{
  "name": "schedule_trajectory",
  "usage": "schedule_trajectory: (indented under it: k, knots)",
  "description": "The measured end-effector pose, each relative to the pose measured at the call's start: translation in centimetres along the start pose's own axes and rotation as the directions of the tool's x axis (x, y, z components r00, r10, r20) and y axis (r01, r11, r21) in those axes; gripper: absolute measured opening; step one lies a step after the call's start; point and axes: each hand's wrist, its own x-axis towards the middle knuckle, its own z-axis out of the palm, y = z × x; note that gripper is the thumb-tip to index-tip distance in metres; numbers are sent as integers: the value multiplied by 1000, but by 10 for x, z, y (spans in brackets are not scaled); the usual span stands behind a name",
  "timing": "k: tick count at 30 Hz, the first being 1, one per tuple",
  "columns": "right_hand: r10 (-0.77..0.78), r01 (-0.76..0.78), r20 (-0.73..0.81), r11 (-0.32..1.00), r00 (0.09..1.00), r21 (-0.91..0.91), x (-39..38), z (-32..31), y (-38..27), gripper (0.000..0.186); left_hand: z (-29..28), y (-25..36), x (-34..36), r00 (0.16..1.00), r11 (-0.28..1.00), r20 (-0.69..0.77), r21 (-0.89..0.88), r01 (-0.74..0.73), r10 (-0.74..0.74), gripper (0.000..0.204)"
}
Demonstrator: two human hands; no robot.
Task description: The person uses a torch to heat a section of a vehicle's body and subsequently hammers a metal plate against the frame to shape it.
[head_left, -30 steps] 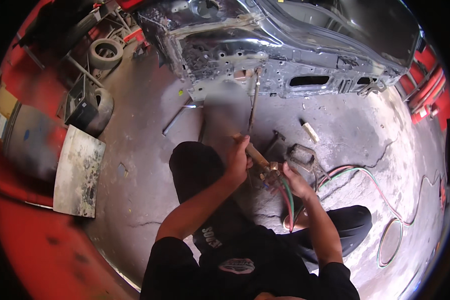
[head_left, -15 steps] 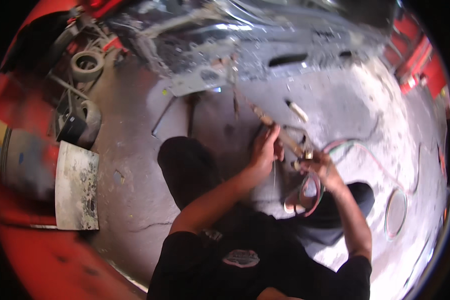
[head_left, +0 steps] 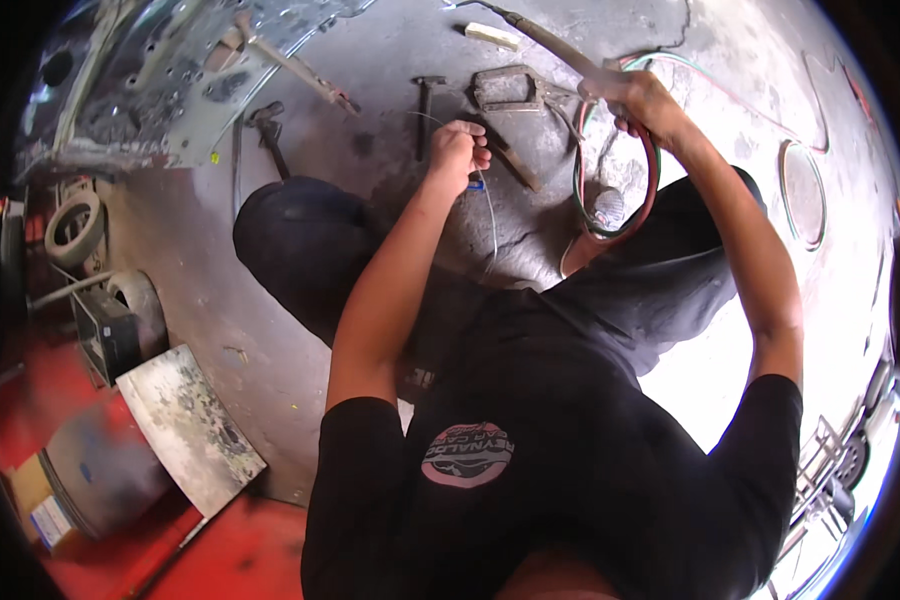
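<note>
This looks like a car body workshop: a stripped metal car body (head_left: 145, 115), worn tires (head_left: 92, 232), hammers (head_left: 274, 145) on a stained, cracked floor (head_left: 210, 300), and a torch (head_left: 550, 42) with red and green hoses (head_left: 653, 180).

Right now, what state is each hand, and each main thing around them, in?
Left hand, closed on the thin rod.
Right hand, closed around the torch.
Thin rod, held, curved.
Torch, held, tip pointing away from the person; lit or not, cannot tell.
Hoses, looped below the right hand.
Clamp, lying on the floor.
Pale panel, surface worn and blotched.
</note>
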Motion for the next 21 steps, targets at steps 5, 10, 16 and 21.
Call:
schedule_trajectory:
  k: [5, 10, 16, 21]
  knots:
    - [-141, 142, 56, 990, 988, -1, 58, -52, 35, 40, -8, 4, 58, 999, 987, -8, 151, 51, -50, 25]
    - [75, -57, 40, 939, 996, -339, 122, -155, 54, 58, -4, 6, 116, 998, 989, -35, 143, 48, -44, 21]
    - [-31, 12, -70, 965, 997, -260, 168, -211, 128, 52, 27, 4, 179, 998, 989, -18, 137, -58, 61, 28]
    - [188, -187, -52, 982, 981, 13, 127, -239, 226, 54, 27, -47, 194, 772, 514, 5, 743, -428, 635, 38]
